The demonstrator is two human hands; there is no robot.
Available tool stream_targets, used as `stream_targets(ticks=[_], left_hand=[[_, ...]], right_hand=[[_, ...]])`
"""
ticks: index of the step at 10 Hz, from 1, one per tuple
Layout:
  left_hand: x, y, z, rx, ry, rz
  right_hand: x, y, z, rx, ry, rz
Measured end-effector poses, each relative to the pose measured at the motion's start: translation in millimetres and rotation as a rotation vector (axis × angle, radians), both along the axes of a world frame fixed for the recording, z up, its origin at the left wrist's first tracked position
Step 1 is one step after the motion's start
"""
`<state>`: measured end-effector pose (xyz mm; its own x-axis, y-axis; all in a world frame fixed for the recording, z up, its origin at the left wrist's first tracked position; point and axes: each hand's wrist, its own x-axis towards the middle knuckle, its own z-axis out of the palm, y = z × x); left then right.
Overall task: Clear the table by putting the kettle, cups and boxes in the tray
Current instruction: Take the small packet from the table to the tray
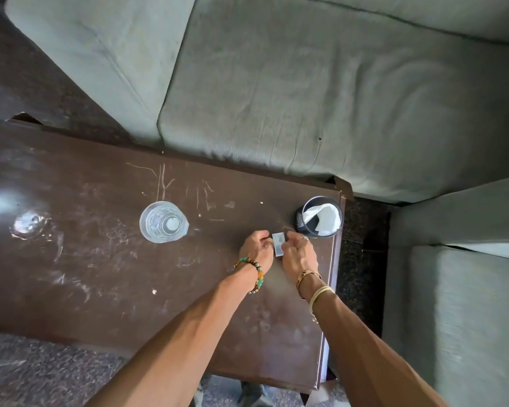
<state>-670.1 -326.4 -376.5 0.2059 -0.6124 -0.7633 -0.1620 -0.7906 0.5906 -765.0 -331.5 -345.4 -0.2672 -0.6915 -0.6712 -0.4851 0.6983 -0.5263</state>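
— Hands busy?
— Yes: my left hand [256, 248] and right hand [299, 255] curl round a small box [278, 244], right of centre on the table [100, 289]. It's blurred, but both seem to pinch it.
— Cups?
— Clear glass [162, 221] centre-left, black mesh cup [321, 220] further right.

Beaded bracelet [252, 274] on left wrist, perhaps golden bangles [309, 282] right.

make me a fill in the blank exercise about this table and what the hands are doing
1. The small pale rectangular box, pinched by the left hand and right hand, lies on the ____ half of the scratched dark brown wooden table.
2. The black mesh cup holds crumpled ____ paper.
3. The clear drinking glass stands ____ of the hands.

Missing words: right; white; left
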Motion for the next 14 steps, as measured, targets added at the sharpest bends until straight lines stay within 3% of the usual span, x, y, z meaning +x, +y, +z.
stream_targets(ticks=[3, 6, 8, 10, 12, 14], left_hand=[[4.5, 12.2, -4.4, 0.049, 0.089, 0.101], [36.0, 9.2, 142.2, -0.049, 0.13, 0.299], [96.3, 27.4, 269.5, -0.197, 0.133, 0.411], [169.3, 79.4, 341.9, -0.336, 0.16, 0.648], [278.1, 179.1, 368.4, -0.307, 0.031, 0.573], [386.1, 277.4, 364.8, -0.292, -0.046, 0.711]], right_hand=[[9.8, 15.2, 14.7, 0.026, -0.049, 0.073], [49.6, 14.1, 160.5, -0.129, -0.111, 0.183], [100.8, 17.2, 270.3, -0.253, -0.136, 0.396], [177.5, 59.4, 336.1, -0.338, -0.17, 0.536], [275.6, 136.9, 363.5, -0.386, -0.197, 0.762], [385.1, 235.3, 359.5, -0.348, -0.225, 0.832]])
